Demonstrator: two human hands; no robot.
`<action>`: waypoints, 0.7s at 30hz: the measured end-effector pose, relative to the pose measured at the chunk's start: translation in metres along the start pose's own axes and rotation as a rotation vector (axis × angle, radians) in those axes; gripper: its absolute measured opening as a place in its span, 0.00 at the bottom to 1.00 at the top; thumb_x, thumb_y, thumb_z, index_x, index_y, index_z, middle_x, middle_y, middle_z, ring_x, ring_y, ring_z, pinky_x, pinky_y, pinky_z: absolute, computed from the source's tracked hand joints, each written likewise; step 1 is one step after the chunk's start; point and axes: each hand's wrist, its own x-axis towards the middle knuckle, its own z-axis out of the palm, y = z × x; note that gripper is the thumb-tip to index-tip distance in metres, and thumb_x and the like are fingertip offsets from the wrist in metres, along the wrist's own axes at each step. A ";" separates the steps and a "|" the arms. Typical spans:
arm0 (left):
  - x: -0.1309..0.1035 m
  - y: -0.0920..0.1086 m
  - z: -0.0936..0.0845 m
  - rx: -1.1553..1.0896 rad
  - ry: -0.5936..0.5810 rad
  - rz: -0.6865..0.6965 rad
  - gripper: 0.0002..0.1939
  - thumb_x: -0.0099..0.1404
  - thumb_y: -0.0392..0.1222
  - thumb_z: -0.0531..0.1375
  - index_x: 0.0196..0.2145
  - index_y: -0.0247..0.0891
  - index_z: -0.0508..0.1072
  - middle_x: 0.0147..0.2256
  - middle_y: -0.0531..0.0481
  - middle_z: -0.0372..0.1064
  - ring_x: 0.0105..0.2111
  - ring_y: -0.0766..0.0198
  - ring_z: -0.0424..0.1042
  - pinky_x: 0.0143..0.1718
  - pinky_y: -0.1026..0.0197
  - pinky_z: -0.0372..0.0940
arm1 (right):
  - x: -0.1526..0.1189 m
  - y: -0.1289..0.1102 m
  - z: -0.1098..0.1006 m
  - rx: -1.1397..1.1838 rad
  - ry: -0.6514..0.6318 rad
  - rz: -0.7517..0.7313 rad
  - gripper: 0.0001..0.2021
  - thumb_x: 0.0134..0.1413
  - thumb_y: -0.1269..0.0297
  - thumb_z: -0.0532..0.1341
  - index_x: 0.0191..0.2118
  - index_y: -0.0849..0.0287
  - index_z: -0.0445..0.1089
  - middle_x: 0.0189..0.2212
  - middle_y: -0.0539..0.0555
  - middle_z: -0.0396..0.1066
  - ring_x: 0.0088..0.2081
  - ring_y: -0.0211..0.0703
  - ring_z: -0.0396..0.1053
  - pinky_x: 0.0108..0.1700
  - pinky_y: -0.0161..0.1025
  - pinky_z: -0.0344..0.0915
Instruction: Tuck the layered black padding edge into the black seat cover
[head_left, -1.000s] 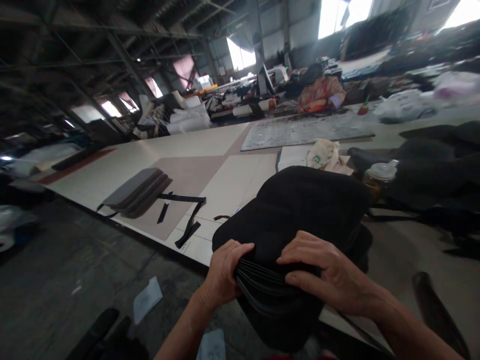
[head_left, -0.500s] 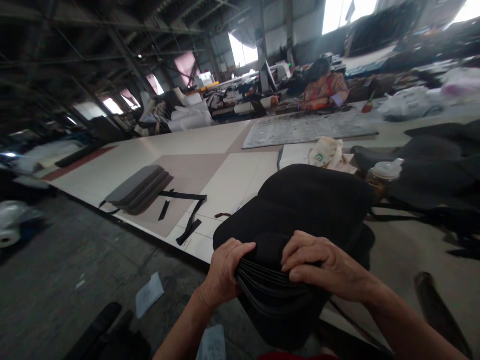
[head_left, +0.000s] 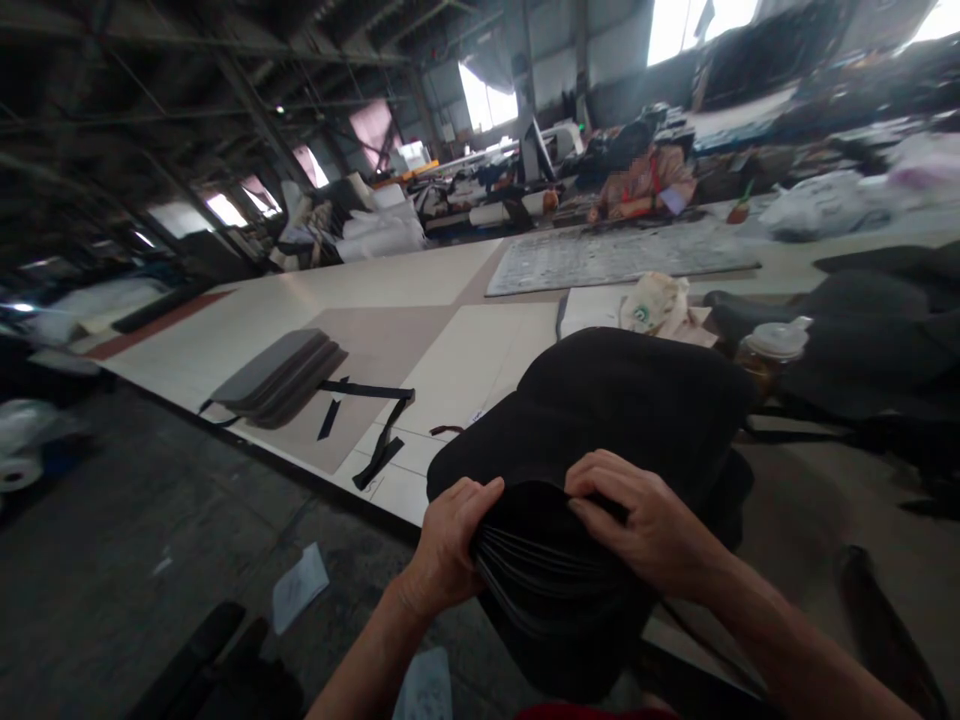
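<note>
A thick stack of black fabric pieces (head_left: 600,410) lies over the near edge of the long table, its layered edges fanned toward me. My left hand (head_left: 454,535) is closed on the stack's left corner, thumb on top and fingers underneath. With thumb and fingers pinched together, my right hand (head_left: 637,515) holds the edge of the top black piece. That edge bows up, leaving a dark gap above the layers below. The fingertips of my left hand are hidden under the stack.
Grey padded pieces (head_left: 277,375) and black straps (head_left: 386,430) lie on the table to the left. Behind the stack are a crumpled cloth bag (head_left: 656,305) and a lidded jar (head_left: 772,350). A person (head_left: 649,180) sits across the table. Papers (head_left: 300,588) lie on the floor.
My right hand has lifted the top piece's edge, so a gap now shows beneath it. My left hand stays at the corner. The person across has shifted their arms slightly.
</note>
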 end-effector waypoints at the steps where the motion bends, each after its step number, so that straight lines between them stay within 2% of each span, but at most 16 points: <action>1: 0.000 -0.001 0.000 -0.001 0.012 0.020 0.30 0.64 0.39 0.55 0.62 0.39 0.53 0.33 0.47 0.66 0.31 0.60 0.65 0.32 0.58 0.62 | 0.001 0.003 0.002 -0.007 0.015 0.012 0.06 0.59 0.75 0.57 0.33 0.58 0.66 0.33 0.52 0.69 0.37 0.40 0.66 0.40 0.39 0.64; 5: 0.001 -0.001 -0.001 0.018 -0.047 0.018 0.25 0.65 0.37 0.54 0.59 0.40 0.59 0.34 0.46 0.66 0.31 0.60 0.65 0.31 0.59 0.61 | -0.001 0.005 0.007 -0.027 0.093 0.007 0.07 0.58 0.76 0.58 0.39 0.58 0.67 0.38 0.54 0.68 0.41 0.42 0.67 0.43 0.41 0.66; 8: 0.001 0.001 -0.002 0.004 -0.071 -0.017 0.20 0.64 0.37 0.54 0.55 0.39 0.63 0.33 0.47 0.65 0.31 0.61 0.65 0.30 0.60 0.60 | -0.005 -0.005 0.003 -0.005 0.131 -0.110 0.12 0.57 0.79 0.56 0.43 0.57 0.68 0.40 0.55 0.68 0.42 0.42 0.67 0.43 0.41 0.66; 10: 0.001 0.000 -0.002 -0.016 -0.072 -0.023 0.21 0.64 0.35 0.54 0.55 0.38 0.62 0.33 0.47 0.65 0.31 0.61 0.65 0.31 0.60 0.61 | -0.007 -0.014 -0.002 0.024 0.091 -0.173 0.13 0.56 0.80 0.56 0.42 0.56 0.69 0.37 0.54 0.70 0.39 0.42 0.67 0.40 0.40 0.66; 13: 0.001 0.000 -0.002 -0.025 -0.085 -0.020 0.23 0.62 0.35 0.56 0.55 0.38 0.61 0.34 0.46 0.66 0.32 0.60 0.65 0.31 0.59 0.61 | -0.007 -0.022 -0.010 0.064 -0.017 -0.156 0.08 0.57 0.76 0.60 0.41 0.57 0.71 0.34 0.53 0.72 0.37 0.41 0.67 0.39 0.40 0.66; 17: 0.003 0.001 -0.003 -0.027 -0.087 -0.025 0.22 0.63 0.36 0.55 0.55 0.38 0.61 0.34 0.46 0.67 0.33 0.59 0.66 0.32 0.59 0.62 | -0.003 -0.021 -0.015 0.082 -0.117 -0.097 0.05 0.59 0.68 0.63 0.41 0.56 0.75 0.35 0.53 0.73 0.39 0.42 0.67 0.41 0.42 0.66; 21: 0.004 0.002 -0.004 -0.023 -0.096 -0.045 0.21 0.63 0.36 0.55 0.54 0.38 0.62 0.34 0.46 0.67 0.33 0.60 0.67 0.32 0.59 0.63 | -0.001 -0.017 -0.013 0.088 -0.134 -0.074 0.05 0.59 0.64 0.64 0.40 0.55 0.76 0.35 0.53 0.73 0.39 0.42 0.67 0.41 0.42 0.66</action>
